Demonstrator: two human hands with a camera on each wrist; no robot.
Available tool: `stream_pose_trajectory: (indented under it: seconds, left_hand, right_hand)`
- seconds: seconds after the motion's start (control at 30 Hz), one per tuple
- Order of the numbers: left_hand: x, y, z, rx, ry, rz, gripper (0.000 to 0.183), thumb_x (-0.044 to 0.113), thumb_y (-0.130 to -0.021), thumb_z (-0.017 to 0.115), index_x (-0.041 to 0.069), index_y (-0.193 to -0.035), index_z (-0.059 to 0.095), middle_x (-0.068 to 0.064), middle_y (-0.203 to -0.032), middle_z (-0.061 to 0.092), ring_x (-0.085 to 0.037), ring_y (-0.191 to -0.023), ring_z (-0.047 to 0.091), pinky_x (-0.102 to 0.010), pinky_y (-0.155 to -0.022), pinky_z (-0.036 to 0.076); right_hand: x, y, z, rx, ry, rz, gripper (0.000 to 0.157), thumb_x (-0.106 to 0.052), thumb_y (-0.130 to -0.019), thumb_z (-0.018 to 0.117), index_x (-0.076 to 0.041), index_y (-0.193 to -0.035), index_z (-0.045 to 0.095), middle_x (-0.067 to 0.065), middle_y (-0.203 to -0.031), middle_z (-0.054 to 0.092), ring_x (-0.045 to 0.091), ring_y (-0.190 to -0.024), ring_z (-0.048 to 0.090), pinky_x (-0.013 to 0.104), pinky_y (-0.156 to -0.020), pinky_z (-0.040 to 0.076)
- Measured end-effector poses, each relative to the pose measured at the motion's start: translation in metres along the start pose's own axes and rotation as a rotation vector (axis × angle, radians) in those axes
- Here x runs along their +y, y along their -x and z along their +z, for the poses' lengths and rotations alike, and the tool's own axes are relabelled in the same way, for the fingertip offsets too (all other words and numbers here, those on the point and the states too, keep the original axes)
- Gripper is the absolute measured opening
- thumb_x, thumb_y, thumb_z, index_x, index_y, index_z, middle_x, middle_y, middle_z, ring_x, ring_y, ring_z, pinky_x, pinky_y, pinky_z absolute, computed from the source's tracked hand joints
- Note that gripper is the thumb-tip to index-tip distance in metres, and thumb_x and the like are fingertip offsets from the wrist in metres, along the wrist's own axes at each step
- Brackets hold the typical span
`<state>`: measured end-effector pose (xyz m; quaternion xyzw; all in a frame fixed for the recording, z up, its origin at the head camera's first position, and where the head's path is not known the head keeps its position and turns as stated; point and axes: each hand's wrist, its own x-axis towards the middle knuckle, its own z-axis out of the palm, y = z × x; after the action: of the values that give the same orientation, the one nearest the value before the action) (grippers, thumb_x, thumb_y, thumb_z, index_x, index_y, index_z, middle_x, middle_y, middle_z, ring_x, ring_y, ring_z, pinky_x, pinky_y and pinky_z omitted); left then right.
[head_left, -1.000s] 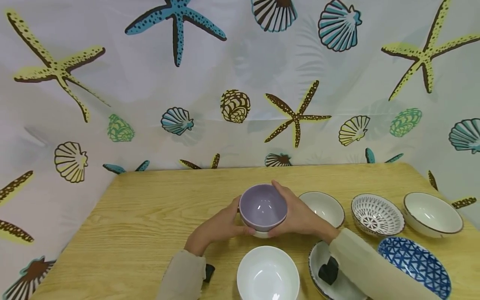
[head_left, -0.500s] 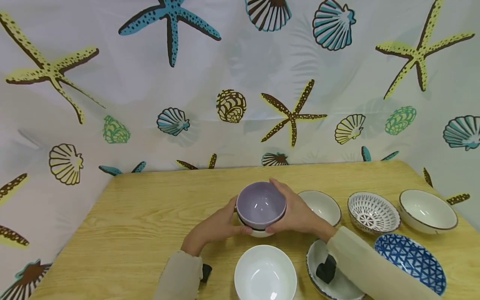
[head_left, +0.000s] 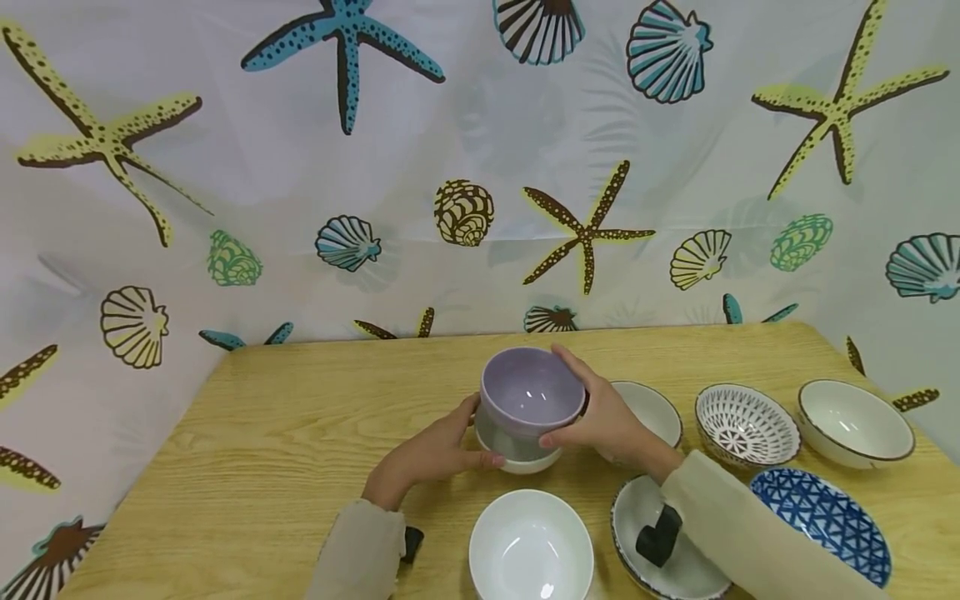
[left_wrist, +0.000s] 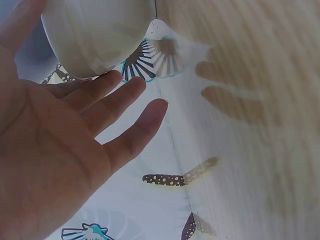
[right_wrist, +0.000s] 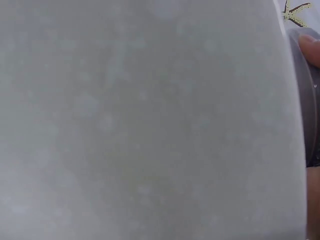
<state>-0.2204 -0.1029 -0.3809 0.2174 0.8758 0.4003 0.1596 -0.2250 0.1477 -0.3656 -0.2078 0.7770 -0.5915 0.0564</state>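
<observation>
In the head view, a purple bowl point(head_left: 532, 387) is in my right hand point(head_left: 606, 421), which grips its right side with the thumb at the near side. Just below it is a white bowl point(head_left: 522, 467), its upper part partly covered by the purple one. My left hand point(head_left: 429, 457) holds that white bowl from the left, thumb at the near rim. The left wrist view shows the pale bowl point(left_wrist: 97, 37) above my spread left fingers. At the right edge of the right wrist view are the purple bowl point(right_wrist: 301, 100) and part of my right hand.
Nearest me stands another white bowl point(head_left: 531, 546). To the right are a speckled-rim bowl point(head_left: 675, 575), a dark-rimmed white bowl point(head_left: 651, 410), a black-patterned bowl point(head_left: 750, 425), a larger cream bowl point(head_left: 857, 421) and a blue-patterned oval dish point(head_left: 821, 517). A printed curtain point(head_left: 420, 275) hangs behind the wooden table point(head_left: 300, 433).
My right hand has raised the purple bowl up and rightward, showing more of the white bowl beneath it. My left hand has stayed nearly in place.
</observation>
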Motion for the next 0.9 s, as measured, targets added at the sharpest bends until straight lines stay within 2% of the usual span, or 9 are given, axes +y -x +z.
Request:
stream_pose_trajectory:
  seconds: [0.23, 0.37, 0.57, 0.73, 0.9]
  left_hand:
    - [0.001, 0.0, 0.001, 0.011, 0.002, -0.038, 0.1, 0.038, -0.08, 0.076, 0.006, -0.152, 0.015, -0.017, -0.154, 0.029, -0.038, -0.139, 0.033, -0.056, -0.111, 0.028]
    - [0.002, 0.0, 0.002, 0.012, 0.009, -0.043, 0.099, 0.036, -0.08, 0.076, 0.005, -0.152, 0.016, -0.017, -0.153, 0.031, -0.038, -0.138, 0.034, -0.056, -0.111, 0.028]
    - [0.003, 0.0, 0.001, 0.011, 0.006, -0.03, 0.097, 0.035, -0.08, 0.076, 0.006, -0.152, 0.017, -0.016, -0.151, 0.035, -0.037, -0.138, 0.035, -0.055, -0.111, 0.028]
    - [0.003, 0.001, 0.0, -0.001, 0.005, 0.004, 0.095, 0.033, -0.081, 0.076, 0.007, -0.152, 0.018, -0.015, -0.15, 0.036, -0.036, -0.138, 0.035, -0.055, -0.112, 0.028]
    - [0.002, 0.001, 0.0, -0.014, 0.001, 0.02, 0.094, 0.035, -0.082, 0.075, 0.006, -0.151, 0.018, -0.015, -0.15, 0.037, -0.036, -0.138, 0.036, -0.054, -0.112, 0.028]
  right_hand:
    - [0.003, 0.003, -0.004, -0.011, -0.111, -0.027, 0.118, -0.016, -0.061, 0.091, -0.008, -0.153, 0.017, 0.014, -0.153, 0.03, 0.036, -0.133, 0.037, 0.044, -0.109, 0.031]
    - [0.001, 0.005, -0.007, -0.013, -0.147, -0.023, 0.115, -0.023, -0.064, 0.089, -0.01, -0.153, 0.018, 0.015, -0.153, 0.029, 0.036, -0.131, 0.037, 0.031, -0.102, 0.037]
    - [-0.004, 0.009, -0.011, -0.01, -0.278, -0.029, 0.114, -0.021, -0.066, 0.088, -0.005, -0.153, 0.016, 0.022, -0.153, 0.023, 0.034, -0.128, 0.035, 0.017, -0.093, 0.042]
    - [-0.011, 0.016, -0.014, -0.038, -0.451, -0.056, 0.117, -0.017, -0.067, 0.087, -0.002, -0.153, 0.009, 0.024, -0.151, 0.015, 0.025, -0.124, 0.033, 0.017, -0.092, 0.044]
    - [-0.016, 0.026, -0.023, -0.05, -0.545, -0.092, 0.109, -0.011, -0.073, 0.082, -0.003, -0.153, 0.008, 0.013, -0.145, 0.022, 0.019, -0.12, 0.034, 0.019, -0.093, 0.044]
